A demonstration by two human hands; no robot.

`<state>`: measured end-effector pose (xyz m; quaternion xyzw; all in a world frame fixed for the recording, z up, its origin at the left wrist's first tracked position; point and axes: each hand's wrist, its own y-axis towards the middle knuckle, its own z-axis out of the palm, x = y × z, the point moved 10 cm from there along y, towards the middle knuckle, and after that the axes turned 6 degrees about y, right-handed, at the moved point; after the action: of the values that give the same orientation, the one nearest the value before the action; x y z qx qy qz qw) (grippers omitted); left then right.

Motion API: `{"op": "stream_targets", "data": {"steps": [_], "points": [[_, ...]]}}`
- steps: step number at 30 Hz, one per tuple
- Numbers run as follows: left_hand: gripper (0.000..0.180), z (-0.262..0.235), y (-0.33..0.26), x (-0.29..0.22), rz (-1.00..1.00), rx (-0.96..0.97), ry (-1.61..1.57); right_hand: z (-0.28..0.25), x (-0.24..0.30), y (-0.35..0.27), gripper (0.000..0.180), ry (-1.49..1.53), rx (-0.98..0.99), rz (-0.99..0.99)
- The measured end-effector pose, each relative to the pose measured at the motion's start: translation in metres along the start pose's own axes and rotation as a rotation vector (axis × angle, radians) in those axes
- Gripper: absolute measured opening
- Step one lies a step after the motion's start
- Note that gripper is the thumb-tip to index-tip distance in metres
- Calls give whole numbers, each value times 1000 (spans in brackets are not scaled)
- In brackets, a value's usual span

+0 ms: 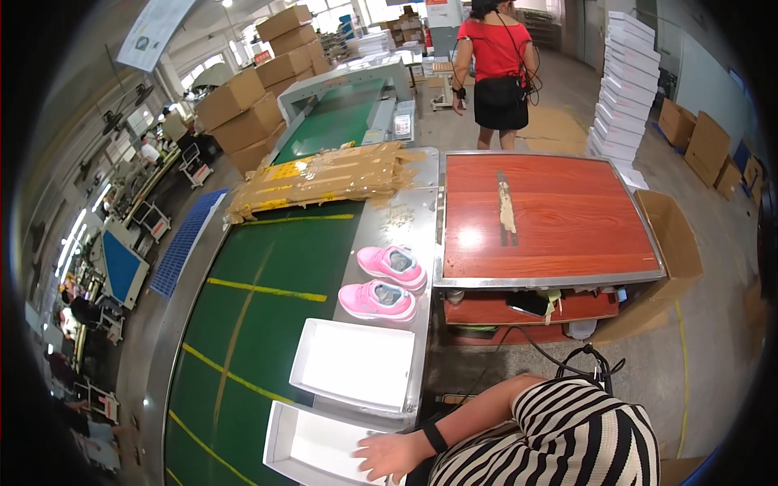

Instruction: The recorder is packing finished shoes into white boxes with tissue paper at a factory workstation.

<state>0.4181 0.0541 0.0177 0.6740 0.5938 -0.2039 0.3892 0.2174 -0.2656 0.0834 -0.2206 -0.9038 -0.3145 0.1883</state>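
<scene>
1. Near white box (pixel 314 441) lies at the lower edge, open side up, partly over the green belt (pixel 267 316).
2. Right hand (pixel 387 456) overlaps its right end, fingers spread, gripping nothing visible; contact unclear. Left hand's fingers: cannot tell.
3. Far white box (pixel 352 364) lies just beyond; past it, 2 pink shoes (pixel 377 300).

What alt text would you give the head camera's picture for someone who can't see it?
A right hand with spread fingers is at an open white box, with a second white box just beyond it. Two pink shoes sit farther along, beside a green conveyor belt; in the background, a person in a red top is seen from behind.
</scene>
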Motion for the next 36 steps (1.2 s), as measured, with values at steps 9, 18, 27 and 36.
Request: {"op": "stream_targets", "data": {"steps": [9, 18, 27, 36], "points": [[30, -208, -180, 173, 36, -480, -64, 46, 21, 18, 14, 154, 148, -64], [10, -253, -260, -19, -522, -388, 91, 54, 31, 39, 44, 145, 514, 91], [15, 5, -135, -234, -266, 230, -475, 27, -2, 64, 45, 1623, 24, 779], [45, -139, -188, -148, -208, -225, 584, -69, -125, -9, 30, 1364, -606, 928]]}}
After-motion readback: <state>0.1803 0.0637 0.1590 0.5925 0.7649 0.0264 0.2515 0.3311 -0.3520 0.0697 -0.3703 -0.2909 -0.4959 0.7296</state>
